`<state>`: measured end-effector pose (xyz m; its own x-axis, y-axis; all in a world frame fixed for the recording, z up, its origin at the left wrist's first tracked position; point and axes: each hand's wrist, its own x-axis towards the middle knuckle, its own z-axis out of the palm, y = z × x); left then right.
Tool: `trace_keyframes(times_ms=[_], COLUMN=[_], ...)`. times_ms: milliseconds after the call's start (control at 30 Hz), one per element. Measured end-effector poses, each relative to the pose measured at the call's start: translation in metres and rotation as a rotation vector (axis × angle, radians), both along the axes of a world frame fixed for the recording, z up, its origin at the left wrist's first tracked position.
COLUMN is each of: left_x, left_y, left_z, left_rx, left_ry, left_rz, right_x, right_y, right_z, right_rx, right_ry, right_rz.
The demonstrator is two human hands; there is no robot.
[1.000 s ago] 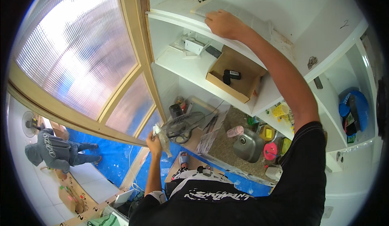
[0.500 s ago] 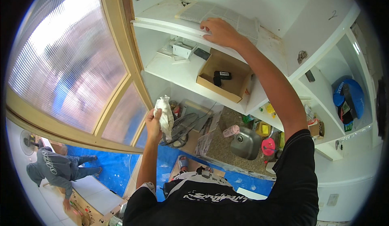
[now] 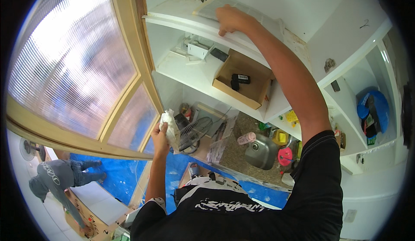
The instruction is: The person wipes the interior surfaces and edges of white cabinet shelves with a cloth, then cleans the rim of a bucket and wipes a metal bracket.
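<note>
My left hand is closed round a crumpled white bundle, held upright beside the framed door; whether it is cloth or plastic I cannot tell. My right hand reaches up to the top cabinet shelf. Its fingers are bent over a greyish sheet lying there, and the thumb points down at the shelf's front edge. The fingertips are hidden, so what they grip, if anything, does not show. Below the right forearm, an open cardboard box with black items stands on the lower shelf.
The ribbed-glass door stands open at left. Beneath the cabinet are a fan, a pink cup and a steel sink. White pieces lie beside the box. A person bends over boards at lower left.
My right hand has moved from the shelf's front edge farther in onto the sheet, its fingers drawn together. The left hand still holds the white bundle. The other person has bent lower.
</note>
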<state>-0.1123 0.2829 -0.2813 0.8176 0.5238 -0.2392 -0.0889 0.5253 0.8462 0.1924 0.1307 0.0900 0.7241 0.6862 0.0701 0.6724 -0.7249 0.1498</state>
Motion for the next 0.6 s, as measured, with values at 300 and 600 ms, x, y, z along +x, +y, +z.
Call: trace_keyframes(times_ms=[300, 600], left_x=[0.004, -0.018], left_y=[0.007, 0.034], left_z=[0.008, -0.007], left_rx=[0.107, 0.181], left_ry=[-0.017, 0.002], left_rz=[-0.01, 0.046], right_x=[-0.025, 0.011], right_y=[0.03, -0.013], right_z=[0.009, 0.02], right_rx=[-0.169, 0.076], right_ry=[0.033, 0.294], right_rz=[-0.168, -0.073])
